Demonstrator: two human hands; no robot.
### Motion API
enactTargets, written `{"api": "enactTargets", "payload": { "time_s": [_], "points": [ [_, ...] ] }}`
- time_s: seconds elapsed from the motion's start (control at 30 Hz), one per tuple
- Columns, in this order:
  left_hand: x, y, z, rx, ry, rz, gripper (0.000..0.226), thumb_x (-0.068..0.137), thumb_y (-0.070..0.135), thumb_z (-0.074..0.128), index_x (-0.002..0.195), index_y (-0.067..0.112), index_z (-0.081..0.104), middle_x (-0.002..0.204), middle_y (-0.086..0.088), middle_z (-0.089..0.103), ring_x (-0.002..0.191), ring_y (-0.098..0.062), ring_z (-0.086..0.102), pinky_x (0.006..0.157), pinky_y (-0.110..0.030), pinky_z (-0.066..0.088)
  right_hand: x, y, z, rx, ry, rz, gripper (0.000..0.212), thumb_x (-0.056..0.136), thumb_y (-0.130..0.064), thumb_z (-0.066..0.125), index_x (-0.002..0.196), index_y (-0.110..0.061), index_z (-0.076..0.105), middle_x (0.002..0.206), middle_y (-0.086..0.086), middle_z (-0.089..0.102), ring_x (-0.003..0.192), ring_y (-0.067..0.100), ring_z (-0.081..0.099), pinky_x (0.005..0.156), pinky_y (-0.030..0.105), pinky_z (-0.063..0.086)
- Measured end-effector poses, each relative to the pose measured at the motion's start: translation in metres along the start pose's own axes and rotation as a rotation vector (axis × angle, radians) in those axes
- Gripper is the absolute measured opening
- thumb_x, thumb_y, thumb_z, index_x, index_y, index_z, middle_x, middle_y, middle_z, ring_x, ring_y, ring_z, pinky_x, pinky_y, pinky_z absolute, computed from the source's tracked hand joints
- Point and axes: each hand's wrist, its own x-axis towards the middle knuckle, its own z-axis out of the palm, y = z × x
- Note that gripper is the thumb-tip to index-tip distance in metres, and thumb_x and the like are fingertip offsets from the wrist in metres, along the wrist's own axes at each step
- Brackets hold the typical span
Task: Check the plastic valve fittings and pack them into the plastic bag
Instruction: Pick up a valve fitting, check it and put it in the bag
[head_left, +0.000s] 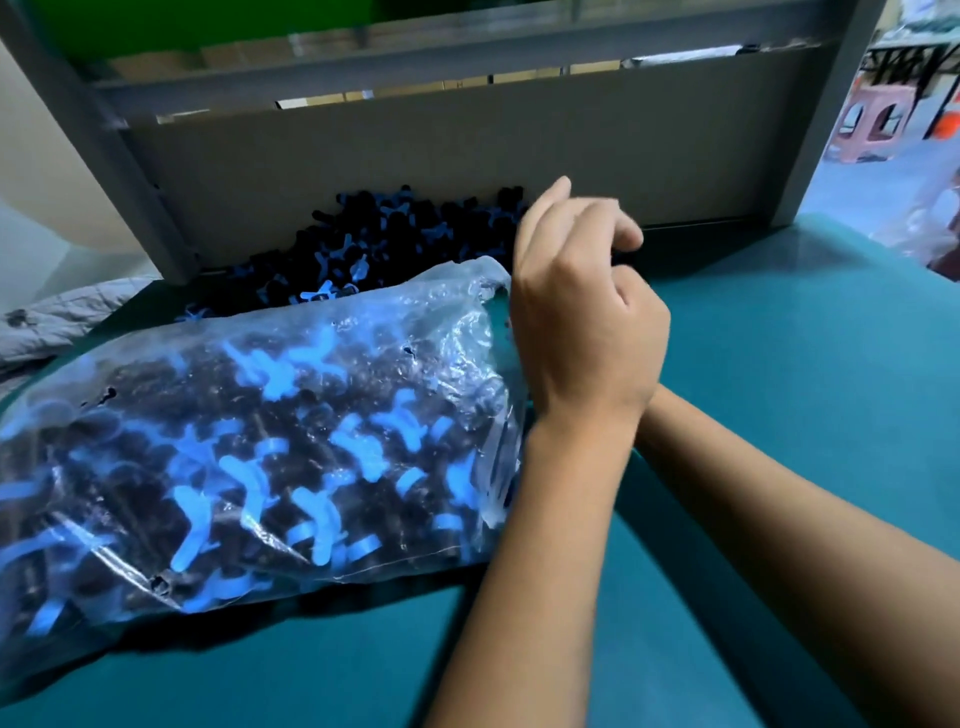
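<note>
The plastic bag (249, 441) lies nearly full of valve fittings; a loose pile (374, 244) remains just behind it. At its mouth, the left hand (576, 312) curls, apparently pinching film; the right hand (631, 241) is mostly hidden, grip unclear.

Two bare forearms, no sleeves
Left hand (582, 332) and right hand (636, 296) wear no gloves, rings or watch; both wrists uncovered, lower right of frame
</note>
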Motion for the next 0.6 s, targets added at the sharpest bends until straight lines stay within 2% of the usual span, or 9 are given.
{"api": "enactTargets", "payload": {
  "time_s": [0.07,0.13,0.23,0.3,0.37,0.4,0.47,0.53,0.6],
  "points": [
    [-0.016,-0.016,0.011,0.026,-0.020,-0.101,0.030,0.064,-0.016,0.047,0.077,0.002,0.066,0.092,-0.012,0.070,0.122,-0.032,0.060,0.103,-0.035,0.045,0.018,0.011,-0.008,-0.141,0.055,0.021,0.013,0.100,-0.003,0.053,0.102,-0.002,0.066,0.083,0.003,0.059,0.077,0.014,0.053,0.070,0.020,0.040],
    [-0.035,-0.034,0.019,0.081,-0.155,-0.238,0.029,0.068,-0.016,0.048,0.081,0.002,0.066,0.096,-0.014,0.068,0.124,-0.033,0.056,0.108,-0.033,0.040,0.039,0.029,-0.016,-0.191,0.076,0.061,0.016,0.095,-0.008,0.060,0.106,-0.001,0.070,0.089,0.009,0.063,0.085,0.022,0.056,0.074,0.024,0.040],
    [-0.051,-0.061,0.024,0.222,-0.339,-0.392,0.032,0.073,-0.013,0.050,0.091,0.007,0.068,0.101,-0.012,0.065,0.115,-0.029,0.052,0.106,-0.027,0.035,0.076,0.053,-0.017,-0.444,0.108,0.061,0.030,0.091,-0.027,0.067,0.117,-0.013,0.070,0.111,0.012,0.070,0.109,0.029,0.060,0.092,0.031,0.043],
    [-0.052,-0.073,0.027,0.286,-0.318,-0.432,0.029,0.075,-0.008,0.054,0.092,0.012,0.066,0.098,-0.004,0.058,0.101,-0.018,0.046,0.091,-0.023,0.032,0.103,0.065,-0.018,-0.620,0.114,0.075,0.053,0.091,-0.047,0.065,0.132,-0.015,0.059,0.129,0.017,0.059,0.124,0.037,0.046,0.106,0.038,0.034],
    [-0.050,-0.079,0.027,0.321,-0.270,-0.436,0.024,0.078,-0.005,0.057,0.093,0.013,0.063,0.096,0.004,0.049,0.089,-0.004,0.029,0.083,-0.016,0.023,0.127,0.073,-0.019,-0.689,0.121,0.109,0.078,0.083,-0.066,0.065,0.139,-0.015,0.048,0.140,0.021,0.044,0.131,0.041,0.033,0.110,0.044,0.032],
    [-0.049,-0.082,0.029,0.340,-0.264,-0.439,0.023,0.079,-0.004,0.057,0.094,0.014,0.062,0.097,0.006,0.047,0.088,-0.001,0.024,0.083,-0.015,0.020,0.139,0.077,-0.021,-0.686,0.128,0.138,0.089,0.078,-0.074,0.065,0.142,-0.015,0.044,0.145,0.022,0.038,0.134,0.041,0.028,0.111,0.047,0.032],
    [-0.049,-0.089,0.032,0.377,-0.261,-0.448,0.024,0.079,-0.003,0.057,0.096,0.014,0.061,0.101,0.006,0.047,0.099,-0.006,0.030,0.090,-0.018,0.024,0.162,0.082,-0.026,-0.656,0.131,0.204,0.108,0.065,-0.087,0.065,0.146,-0.020,0.039,0.152,0.021,0.028,0.140,0.042,0.022,0.113,0.052,0.031],
    [-0.049,-0.093,0.033,0.398,-0.258,-0.444,0.025,0.079,-0.002,0.057,0.097,0.015,0.061,0.107,0.004,0.050,0.109,-0.010,0.033,0.098,-0.022,0.025,0.179,0.085,-0.033,-0.654,0.085,0.239,0.121,0.054,-0.094,0.063,0.153,-0.033,0.028,0.160,0.017,0.015,0.147,0.043,0.013,0.116,0.056,0.026],
    [-0.050,-0.098,0.036,0.394,-0.262,-0.437,0.025,0.079,-0.002,0.057,0.097,0.016,0.061,0.114,0.002,0.054,0.100,0.000,0.025,0.098,-0.018,0.023,0.195,0.090,-0.036,-0.689,-0.017,0.235,0.129,0.046,-0.098,0.061,0.155,-0.049,0.012,0.168,0.008,-0.006,0.152,0.043,-0.005,0.118,0.063,0.017]
  ]
}}
